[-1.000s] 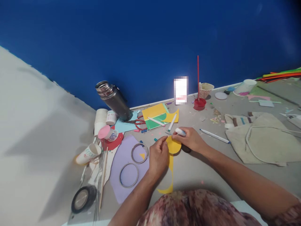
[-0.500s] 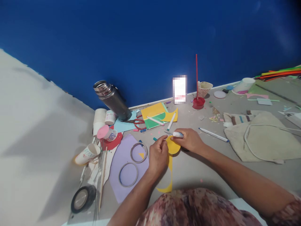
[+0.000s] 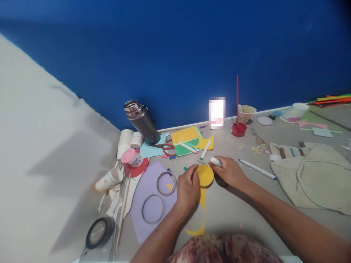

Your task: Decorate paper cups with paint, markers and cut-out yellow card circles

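My left hand (image 3: pixel 188 188) pinches the left edge of a round yellow paper disc (image 3: pixel 205 175), which faces up. Just right of the disc, my right hand (image 3: pixel 229 170) is closed around a white glue bottle or thick pen (image 3: pixel 216 162); its lower part is hidden in the fingers. A dark, rounded thing shows under that hand, and a thin metal tip points out to its left. Beneath the disc lies a yellow paper offcut (image 3: pixel 202 215) with a round cutout. Two markers rest beyond my hands, on and beside green and yellow paper (image 3: pixel 186 136).
At the left are purple paper (image 3: pixel 137 204) with two rings, black tape (image 3: pixel 100 232), paper cups (image 3: pixel 109 179) and a dark flask (image 3: pixel 142 124). A red stick stands in a red base (image 3: pixel 238 129) by the wall. A cloth bag (image 3: pixel 315 175) lies right.
My right hand has drawn slightly away from the disc, which now shows more fully. The view has shifted, so the table things appear lower and further right.
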`<control>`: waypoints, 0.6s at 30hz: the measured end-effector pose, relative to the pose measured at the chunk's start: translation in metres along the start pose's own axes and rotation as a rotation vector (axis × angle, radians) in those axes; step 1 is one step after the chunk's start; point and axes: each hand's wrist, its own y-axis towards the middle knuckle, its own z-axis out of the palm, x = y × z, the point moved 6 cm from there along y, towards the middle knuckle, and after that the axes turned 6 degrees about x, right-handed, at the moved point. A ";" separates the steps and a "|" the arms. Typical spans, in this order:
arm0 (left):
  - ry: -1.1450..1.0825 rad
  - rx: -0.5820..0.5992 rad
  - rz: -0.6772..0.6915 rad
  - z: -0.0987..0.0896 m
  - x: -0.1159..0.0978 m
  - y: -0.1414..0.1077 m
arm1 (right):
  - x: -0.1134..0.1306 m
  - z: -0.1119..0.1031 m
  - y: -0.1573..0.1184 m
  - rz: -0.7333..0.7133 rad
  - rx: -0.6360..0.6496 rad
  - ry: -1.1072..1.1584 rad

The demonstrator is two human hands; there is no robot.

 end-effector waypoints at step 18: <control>-0.064 -0.136 0.042 -0.035 -0.014 -0.002 | -0.009 -0.008 0.001 0.064 -0.092 0.074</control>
